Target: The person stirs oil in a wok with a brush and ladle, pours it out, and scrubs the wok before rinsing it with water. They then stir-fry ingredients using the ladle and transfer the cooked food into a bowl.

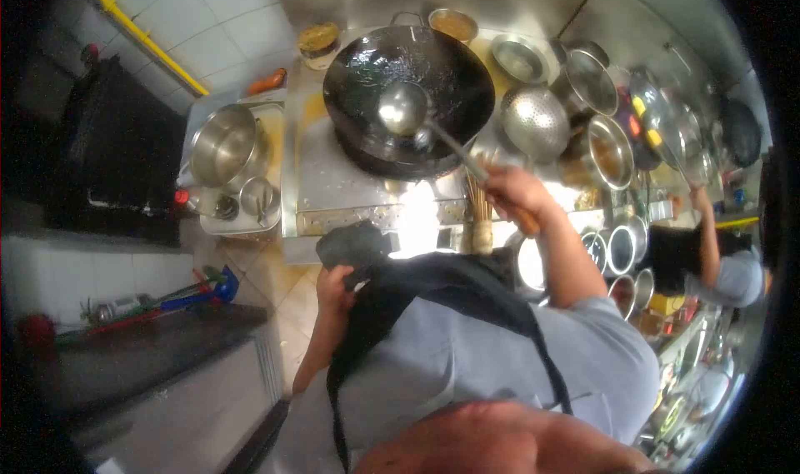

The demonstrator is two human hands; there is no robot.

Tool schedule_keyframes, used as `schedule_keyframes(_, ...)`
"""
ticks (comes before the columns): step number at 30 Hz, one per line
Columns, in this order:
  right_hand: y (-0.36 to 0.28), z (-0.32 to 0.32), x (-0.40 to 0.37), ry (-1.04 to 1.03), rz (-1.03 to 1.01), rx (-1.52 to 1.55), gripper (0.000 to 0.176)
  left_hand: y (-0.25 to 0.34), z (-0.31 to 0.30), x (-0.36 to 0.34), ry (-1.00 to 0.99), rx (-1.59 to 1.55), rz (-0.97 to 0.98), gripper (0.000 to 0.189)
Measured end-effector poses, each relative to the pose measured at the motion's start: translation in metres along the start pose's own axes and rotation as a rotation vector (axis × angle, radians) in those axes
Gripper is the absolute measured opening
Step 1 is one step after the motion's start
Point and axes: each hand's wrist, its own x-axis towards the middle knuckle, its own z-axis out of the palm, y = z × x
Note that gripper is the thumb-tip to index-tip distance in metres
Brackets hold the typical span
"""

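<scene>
My right hand is closed around the wooden-ended handle of a steel ladle. The ladle's bowl is inside a large dark wok, whose inner surface shines wet. Low in front of the stove, close to my apron, my left hand grips a dark folded cloth. Just below my right hand stands a bundled bamboo brush, partly covered by the hand and forearm.
Right of the wok lie a perforated strainer, a steel bowl and several pots. A tray at left holds a steel pot and a small cup. Another person reaches toward a wok at far right.
</scene>
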Motion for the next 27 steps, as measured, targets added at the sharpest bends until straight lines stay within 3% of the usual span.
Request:
schedule_keyframes(2,0.009,-0.01,0.026,-0.089,-0.042,-0.101,0.044,0.004,0.009,-0.009,0.005,-0.085,0.043,0.022)
schedule_keyframes(3,0.012,-0.001,0.035,-0.079,-0.039,-0.095,0.044,0.003,0.01,-0.007,-0.004,-0.079,0.038,0.022)
schedule_keyframes(5,0.012,0.027,0.052,0.239,-0.241,-0.463,0.053,0.0,0.011,-0.005,0.004,-0.148,0.0,0.024)
schedule_keyframes(6,0.018,0.03,0.057,0.237,-0.242,-0.463,0.053,0.001,0.012,-0.005,0.006,-0.149,0.001,0.024)
schedule_keyframes(8,0.023,0.038,0.063,0.466,-0.026,-0.837,0.057,0.008,0.011,-0.009,-0.007,-0.018,0.083,0.029)
schedule_keyframes(12,0.021,0.01,0.023,0.478,-0.065,-0.988,0.055,-0.005,0.002,-0.002,-0.069,-0.151,0.18,0.034)
schedule_keyframes(14,0.011,0.002,0.003,0.332,-0.355,-0.806,0.039,-0.01,-0.01,0.002,-0.09,-0.079,0.141,0.048)
schedule_keyframes(15,0.009,-0.001,0.012,0.337,-0.355,-0.803,0.039,-0.011,-0.012,0.003,-0.093,-0.076,0.141,0.048)
schedule_keyframes(17,0.006,-0.013,0.036,-0.145,-0.074,0.054,0.018,-0.01,-0.012,0.004,-0.105,-0.059,0.141,0.047)
schedule_keyframes(18,-0.001,-0.001,0.033,-0.105,-0.047,0.31,0.009,-0.007,-0.01,0.003,-0.114,-0.053,0.137,0.047)
schedule_keyframes(19,0.002,0.011,0.042,-0.097,-0.046,0.311,0.009,-0.004,-0.007,-0.001,-0.077,-0.04,0.079,0.047)
schedule_keyframes(21,0.013,0.031,0.068,-0.007,-0.015,0.795,0.013,0.006,0.006,-0.014,-0.032,-0.04,0.021,0.046)
schedule_keyframes(23,0.017,0.038,0.069,-0.016,-0.028,0.758,0.016,0.021,0.018,-0.028,0.088,0.002,-0.002,0.044)
schedule_keyframes(25,0.027,0.026,0.066,0.267,-0.094,-0.078,0.024,0.002,0.0,-0.013,0.045,-0.048,0.08,0.044)
schedule_keyframes(26,0.03,0.018,0.06,0.34,-0.123,-0.414,0.041,-0.007,-0.007,-0.009,-0.007,-0.09,0.163,0.043)
schedule_keyframes(27,0.04,0.01,0.055,0.321,-0.123,-0.435,0.041,-0.01,-0.008,-0.012,0.012,-0.111,0.16,0.043)
